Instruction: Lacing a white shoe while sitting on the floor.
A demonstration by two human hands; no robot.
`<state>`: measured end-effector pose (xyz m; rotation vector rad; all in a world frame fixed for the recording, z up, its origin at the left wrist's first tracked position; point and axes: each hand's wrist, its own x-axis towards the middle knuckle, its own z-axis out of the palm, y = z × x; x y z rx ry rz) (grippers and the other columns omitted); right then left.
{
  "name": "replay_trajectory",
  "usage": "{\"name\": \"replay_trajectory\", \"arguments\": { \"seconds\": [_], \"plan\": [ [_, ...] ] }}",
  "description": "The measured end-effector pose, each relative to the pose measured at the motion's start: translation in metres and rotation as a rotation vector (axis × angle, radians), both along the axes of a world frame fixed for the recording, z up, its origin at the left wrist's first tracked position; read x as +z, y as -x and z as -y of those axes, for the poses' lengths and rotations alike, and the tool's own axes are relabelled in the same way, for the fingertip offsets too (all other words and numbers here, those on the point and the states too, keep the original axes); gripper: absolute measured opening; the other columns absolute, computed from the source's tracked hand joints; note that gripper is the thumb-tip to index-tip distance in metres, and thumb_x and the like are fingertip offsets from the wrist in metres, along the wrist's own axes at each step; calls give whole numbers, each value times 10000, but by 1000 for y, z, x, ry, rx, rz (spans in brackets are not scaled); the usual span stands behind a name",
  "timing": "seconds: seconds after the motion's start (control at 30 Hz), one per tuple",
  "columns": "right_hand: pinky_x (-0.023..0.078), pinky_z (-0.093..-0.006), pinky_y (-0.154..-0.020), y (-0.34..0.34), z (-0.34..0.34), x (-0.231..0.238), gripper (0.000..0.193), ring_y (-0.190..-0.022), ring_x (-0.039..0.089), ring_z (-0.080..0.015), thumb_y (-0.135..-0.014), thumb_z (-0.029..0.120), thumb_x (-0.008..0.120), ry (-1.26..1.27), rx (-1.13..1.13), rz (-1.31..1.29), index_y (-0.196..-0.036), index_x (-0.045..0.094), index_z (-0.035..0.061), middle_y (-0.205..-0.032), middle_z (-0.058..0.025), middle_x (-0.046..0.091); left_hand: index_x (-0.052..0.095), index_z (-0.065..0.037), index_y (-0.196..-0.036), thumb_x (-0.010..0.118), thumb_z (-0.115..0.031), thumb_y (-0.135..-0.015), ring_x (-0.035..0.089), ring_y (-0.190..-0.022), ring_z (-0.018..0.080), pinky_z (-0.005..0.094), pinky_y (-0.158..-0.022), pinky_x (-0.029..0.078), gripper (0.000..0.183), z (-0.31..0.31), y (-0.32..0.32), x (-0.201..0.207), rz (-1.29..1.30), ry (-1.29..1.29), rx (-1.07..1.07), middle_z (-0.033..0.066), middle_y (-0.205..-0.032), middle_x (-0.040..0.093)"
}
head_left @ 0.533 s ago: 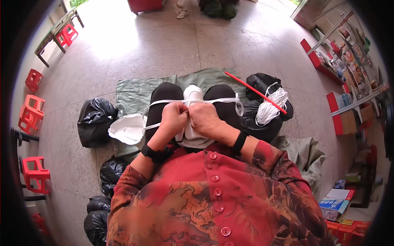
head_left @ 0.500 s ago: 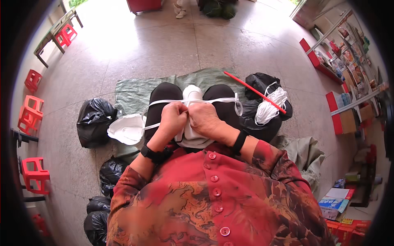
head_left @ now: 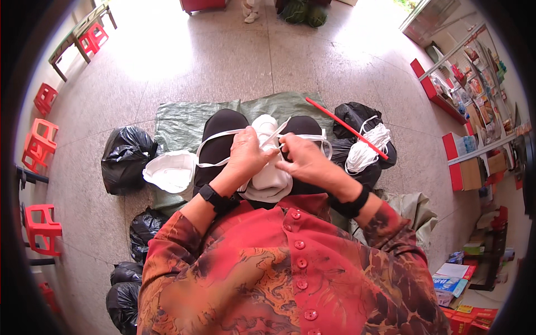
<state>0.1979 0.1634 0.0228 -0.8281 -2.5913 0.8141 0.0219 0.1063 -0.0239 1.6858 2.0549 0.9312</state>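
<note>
A stack of white cloth pieces [head_left: 271, 184] lies in my lap between my black-clad knees. A flat white strap [head_left: 226, 133] runs across both knees and over the stack. My left hand [head_left: 248, 153] is closed on the strap over the stack, its fingertips partly hidden. To its right, my right hand [head_left: 307, 159] pinches a length of the same strap, which crosses itself between the hands. At the left knee, a cupped white cloth piece [head_left: 172, 172] is joined to the strap, or lies against it; I cannot tell which.
Black plastic bags [head_left: 127, 162] stand at left; another black bag [head_left: 357, 114] at right bears a white cord bundle [head_left: 368, 148] and a red stick [head_left: 346, 127]. A green woven sheet [head_left: 181, 120] lies under my legs. Red stools [head_left: 42, 145] line the left, shelves [head_left: 474, 89] the right.
My hands, close together before, have drawn apart. The right moved to the right, pulling strap up over the stack. The view has shifted slightly.
</note>
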Motion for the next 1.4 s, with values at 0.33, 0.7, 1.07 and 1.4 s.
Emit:
{"name": "replay_trajectory", "arguments": {
  "seconds": [0.33, 0.7, 1.07, 1.4],
  "plan": [
    [496, -458, -752, 8, 5, -39, 151, -832, 610, -400, -776, 69, 555, -255, -74, 106, -873, 584, -43, -852, -245, 603, 470, 33, -994, 735, -237, -702, 501, -973, 401, 479, -831, 432, 478, 6, -17, -14, -92, -6, 8, 243, -1013, 517],
    [487, -353, -748, -3, 10, -63, 155, -824, 613, -299, -829, 8, 602, 62, -119, -259, -975, 651, -16, -867, -151, 609, 516, -20, -991, 705, -132, -711, 486, -962, 378, 471, -842, 401, 356, 14, -24, -20, -315, -251, -59, 215, -1032, 519],
    [484, -375, -705, -4, 11, -62, 96, -793, 608, -320, -803, 49, 619, 63, -245, -360, -880, 657, 7, -848, -143, 606, 617, -3, -871, 610, -121, -753, 510, -986, 328, 417, -812, 414, 167, 1, -33, -6, -528, -264, -226, 160, -983, 551],
    [494, -362, -692, -7, 2, -51, 140, -767, 612, -300, -765, 68, 680, 126, -242, -299, -892, 647, 18, -851, -128, 611, 565, 4, -751, 674, -55, -754, 541, -746, 285, 384, -674, 455, 124, 15, -10, -1, -120, -245, -65, 144, -831, 524]
  ]
}}
